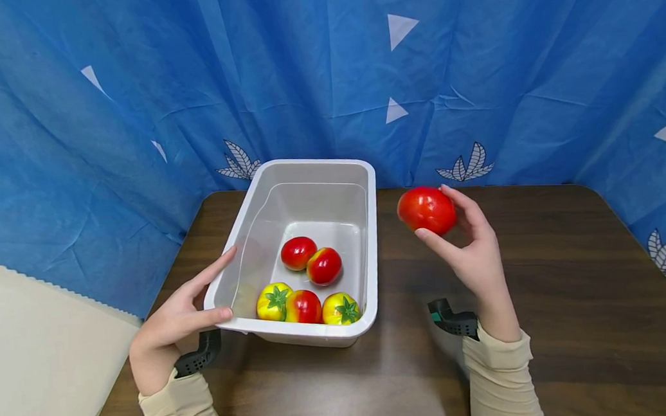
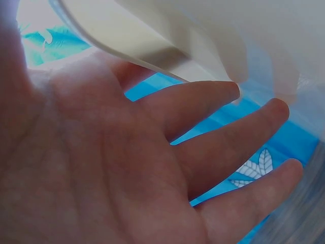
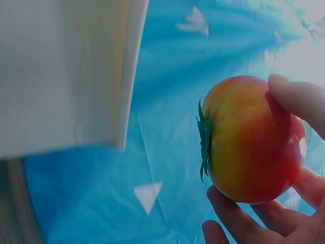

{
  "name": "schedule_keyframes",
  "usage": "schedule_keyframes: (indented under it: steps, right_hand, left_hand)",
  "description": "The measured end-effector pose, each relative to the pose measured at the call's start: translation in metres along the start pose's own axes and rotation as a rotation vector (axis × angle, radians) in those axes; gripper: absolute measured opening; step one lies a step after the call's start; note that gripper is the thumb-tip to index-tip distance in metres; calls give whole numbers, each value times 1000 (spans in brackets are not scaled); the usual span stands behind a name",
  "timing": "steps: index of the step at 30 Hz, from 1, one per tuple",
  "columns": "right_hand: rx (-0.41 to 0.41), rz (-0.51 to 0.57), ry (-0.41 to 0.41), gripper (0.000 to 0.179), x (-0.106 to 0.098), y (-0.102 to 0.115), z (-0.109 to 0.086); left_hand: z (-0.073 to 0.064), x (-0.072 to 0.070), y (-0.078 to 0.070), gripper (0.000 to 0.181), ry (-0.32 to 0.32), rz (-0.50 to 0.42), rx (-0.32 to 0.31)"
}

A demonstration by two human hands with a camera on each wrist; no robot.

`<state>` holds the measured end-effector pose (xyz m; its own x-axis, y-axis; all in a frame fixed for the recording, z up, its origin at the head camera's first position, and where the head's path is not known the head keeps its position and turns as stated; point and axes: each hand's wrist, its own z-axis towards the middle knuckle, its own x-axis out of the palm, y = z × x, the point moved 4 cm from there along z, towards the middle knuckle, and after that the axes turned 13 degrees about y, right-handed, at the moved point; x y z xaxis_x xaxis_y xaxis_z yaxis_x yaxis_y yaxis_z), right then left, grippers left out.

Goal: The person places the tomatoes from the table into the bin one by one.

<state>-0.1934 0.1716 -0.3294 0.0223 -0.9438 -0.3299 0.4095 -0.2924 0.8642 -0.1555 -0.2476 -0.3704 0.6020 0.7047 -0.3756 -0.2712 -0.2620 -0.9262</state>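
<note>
A light grey plastic bin [image 1: 374, 231] stands on the table. In it lie several glossy red-and-yellow artificial tomatoes [image 1: 324, 266], most of them along the near wall, two showing green star-shaped calyxes. At the bin's near left corner rests my left hand [image 1: 178, 309], thumb and index finger spread over the rim. The left wrist view has its other fingers [image 2: 233, 140] straight beside the outer wall. To the right of the bin, my right hand [image 1: 478, 249] holds another tomato [image 1: 426, 210] above the table between thumb and fingers. Its green calyx faces the bin in the right wrist view.
The dark wood-grain table [image 1: 576, 281] extends to both sides of the bin. A blue patterned curtain [image 1: 323, 60] hangs behind it, close to the bin's far end. At the left lies a cream-coloured surface [image 1: 30, 358].
</note>
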Motion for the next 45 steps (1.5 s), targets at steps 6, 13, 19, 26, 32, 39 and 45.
schedule_keyframes:
  steps: [6, 13, 19, 26, 32, 39, 45]
  right_hand:
    - [-6, 10, 106, 69, 26, 11, -2]
    - [-55, 5, 202, 71, 49, 17, -3]
    - [-58, -15, 249, 70, 60, 37, -6]
    - [-68, -33, 278, 68, 65, 50, -8]
    - [-88, -25, 291, 70, 68, 29, -7]
    - [-146, -22, 300, 70, 69, 25, -8]
    - [-163, -14, 293, 65, 67, 27, -7]
  left_hand:
    - [0, 0, 0, 84, -2, 19, 4]
    - [0, 0, 0, 84, -5, 18, 0]
    - [0, 0, 0, 84, -6, 17, -7]
    - [1, 0, 0, 84, 0, 12, -9]
    - [1, -1, 0, 84, 3, 5, -2]
    - [0, 0, 0, 84, 2, -1, -5]
    - [0, -1, -1, 84, 4, 10, 5]
